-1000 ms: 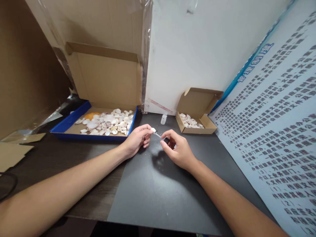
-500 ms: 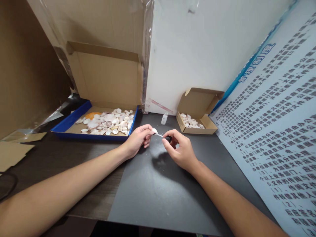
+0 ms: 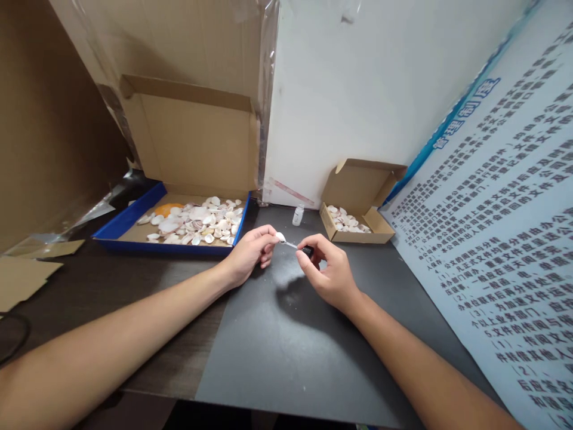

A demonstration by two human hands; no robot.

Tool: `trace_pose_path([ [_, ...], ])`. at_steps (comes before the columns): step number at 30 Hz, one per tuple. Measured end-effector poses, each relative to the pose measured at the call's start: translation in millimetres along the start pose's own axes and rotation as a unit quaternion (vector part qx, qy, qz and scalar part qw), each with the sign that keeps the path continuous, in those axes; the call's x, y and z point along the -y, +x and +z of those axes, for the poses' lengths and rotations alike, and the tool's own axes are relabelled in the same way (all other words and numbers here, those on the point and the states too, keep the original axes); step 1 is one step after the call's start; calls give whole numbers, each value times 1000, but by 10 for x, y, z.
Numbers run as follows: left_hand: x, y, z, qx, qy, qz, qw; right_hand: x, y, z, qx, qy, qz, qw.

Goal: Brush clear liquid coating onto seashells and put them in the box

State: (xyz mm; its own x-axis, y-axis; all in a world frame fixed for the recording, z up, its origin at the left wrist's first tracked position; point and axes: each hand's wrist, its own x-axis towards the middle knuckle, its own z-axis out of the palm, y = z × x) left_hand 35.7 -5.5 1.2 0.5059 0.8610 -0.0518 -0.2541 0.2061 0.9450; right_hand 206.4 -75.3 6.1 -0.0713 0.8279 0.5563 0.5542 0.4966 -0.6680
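Note:
My left hand (image 3: 249, 253) pinches a small white shell (image 3: 280, 237) between thumb and fingertips, just above the dark mat (image 3: 286, 346). My right hand (image 3: 326, 269) is closed on a black-capped brush applicator (image 3: 306, 251), whose thin clear tip touches the shell. Behind the hands stands a small clear bottle (image 3: 298, 215) without its cap. A blue-edged cardboard tray (image 3: 125, 222) at the left holds several loose shells (image 3: 197, 220). A small open cardboard box (image 3: 358, 209) at the right holds several more shells.
Cardboard sheets lean at the back left and a white board stands behind the bottle. A large printed poster (image 3: 501, 239) slopes along the right side. Cardboard scraps (image 3: 27, 272) and a black cable (image 3: 13, 340) lie at the far left.
The hands have stayed almost in place. The right hand has shifted the applicator slightly, with its tip still at the shell.

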Motion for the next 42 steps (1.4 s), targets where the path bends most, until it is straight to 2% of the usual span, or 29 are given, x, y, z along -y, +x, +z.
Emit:
trace_pose_path([
  [13, -4, 0, 8, 3, 2, -6, 1000, -28, 35, 12, -16, -25, 6, 1000],
  [25, -14, 5, 2, 2, -6, 6, 1000, -12, 22, 3, 2, -30, 31, 999],
  [42, 16, 17, -19, 22, 27, 20, 999, 8, 25, 7, -6, -21, 20, 1000],
])
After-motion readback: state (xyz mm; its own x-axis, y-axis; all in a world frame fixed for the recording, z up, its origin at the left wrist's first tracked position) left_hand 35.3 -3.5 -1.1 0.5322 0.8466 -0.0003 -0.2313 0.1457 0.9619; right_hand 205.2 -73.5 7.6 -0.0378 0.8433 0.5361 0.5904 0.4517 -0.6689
